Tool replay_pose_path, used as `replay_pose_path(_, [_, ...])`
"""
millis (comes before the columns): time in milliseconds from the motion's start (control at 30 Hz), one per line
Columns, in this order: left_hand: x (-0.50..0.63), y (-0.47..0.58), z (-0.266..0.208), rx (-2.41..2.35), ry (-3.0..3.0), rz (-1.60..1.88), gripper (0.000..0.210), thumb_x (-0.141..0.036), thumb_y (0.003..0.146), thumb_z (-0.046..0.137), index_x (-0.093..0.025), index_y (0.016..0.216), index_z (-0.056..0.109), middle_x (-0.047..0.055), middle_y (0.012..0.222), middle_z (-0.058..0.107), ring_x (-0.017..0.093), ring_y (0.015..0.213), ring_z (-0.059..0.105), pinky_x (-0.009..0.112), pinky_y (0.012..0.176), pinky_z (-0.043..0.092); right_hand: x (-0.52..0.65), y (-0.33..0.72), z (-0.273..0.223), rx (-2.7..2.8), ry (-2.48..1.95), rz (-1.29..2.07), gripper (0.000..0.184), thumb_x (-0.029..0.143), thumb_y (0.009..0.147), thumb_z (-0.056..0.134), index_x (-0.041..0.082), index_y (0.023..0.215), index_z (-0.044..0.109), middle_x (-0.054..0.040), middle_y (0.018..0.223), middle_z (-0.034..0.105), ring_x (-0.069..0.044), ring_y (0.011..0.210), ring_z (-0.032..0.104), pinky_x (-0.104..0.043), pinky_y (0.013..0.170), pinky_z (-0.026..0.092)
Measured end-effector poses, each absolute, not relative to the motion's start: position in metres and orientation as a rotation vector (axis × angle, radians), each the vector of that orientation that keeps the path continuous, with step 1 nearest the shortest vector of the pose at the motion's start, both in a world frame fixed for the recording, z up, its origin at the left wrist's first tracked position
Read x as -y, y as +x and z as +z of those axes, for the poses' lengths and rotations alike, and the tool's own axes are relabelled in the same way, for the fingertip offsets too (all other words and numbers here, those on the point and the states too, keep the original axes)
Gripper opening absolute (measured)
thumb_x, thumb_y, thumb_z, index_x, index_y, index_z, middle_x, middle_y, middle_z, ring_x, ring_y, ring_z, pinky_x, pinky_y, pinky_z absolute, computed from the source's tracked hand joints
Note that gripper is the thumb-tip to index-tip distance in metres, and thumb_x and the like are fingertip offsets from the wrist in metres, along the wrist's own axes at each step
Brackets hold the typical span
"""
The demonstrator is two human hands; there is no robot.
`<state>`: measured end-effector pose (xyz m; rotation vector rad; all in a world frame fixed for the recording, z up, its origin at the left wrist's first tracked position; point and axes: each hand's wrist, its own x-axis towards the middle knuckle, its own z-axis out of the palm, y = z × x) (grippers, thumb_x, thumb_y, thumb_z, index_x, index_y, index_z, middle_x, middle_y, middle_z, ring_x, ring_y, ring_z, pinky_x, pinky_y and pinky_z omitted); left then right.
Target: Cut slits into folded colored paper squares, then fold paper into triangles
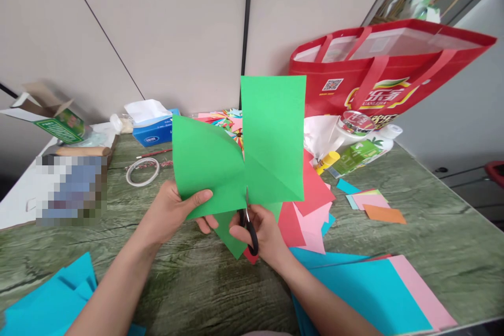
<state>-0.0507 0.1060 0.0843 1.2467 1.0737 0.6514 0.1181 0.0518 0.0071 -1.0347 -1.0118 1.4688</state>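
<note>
My left hand (181, 212) grips the lower left part of a green sheet of paper (208, 165), thumb on top and fingers underneath. Black-handled scissors (252, 239) are in my right hand (263, 231), their blades at the sheet's lower middle edge. A long cut runs up from there, and the two halves spread apart, the left one curling and the right one (275, 126) standing up flat with a faint diagonal crease. Below the hands lies more green paper (230, 239), with red paper (315, 184) and pink paper (315, 220) to the right.
Blue sheets (354, 294) lie front right, more blue paper (51, 294) front left. A tape roll (142, 171), a tissue box (155, 128), a yellow glue stick (327, 161) and small colored paper pieces (370, 200) lie around. A red bag (394, 73) stands at the back right.
</note>
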Motion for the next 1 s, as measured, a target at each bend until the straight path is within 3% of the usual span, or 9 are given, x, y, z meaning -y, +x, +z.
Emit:
replay_pose_path(133, [-0.1062, -0.0499, 0.0837, -1.058, 1.268, 0.625, 0.021, -0.031, 0.075, 0.061, -0.015, 0.062, 0.066, 0.005, 0.052, 0.07, 0.018, 0.04, 0.062, 0.027, 0.04, 0.052, -0.0523, 0.1195, 0.0096, 1.071, -1.018, 1.411, 0.033, 0.042, 0.058, 0.075, 0.019, 0.07, 0.055, -0.001, 0.068, 0.059, -0.016, 0.064, 0.053, -0.029, 0.061, 0.043])
replay_pose_path(1000, [-0.1055, -0.051, 0.0851, -1.044, 1.278, 0.63, 0.023, -0.031, 0.077, 0.06, -0.015, 0.06, 0.066, 0.004, 0.052, 0.07, 0.017, 0.039, 0.062, 0.026, 0.041, 0.051, -0.0518, 0.119, 0.0073, 1.002, -1.085, 1.446, 0.037, 0.043, 0.054, 0.076, 0.018, 0.06, 0.049, 0.0021, 0.054, 0.051, -0.01, 0.049, 0.042, -0.023, 0.046, 0.033])
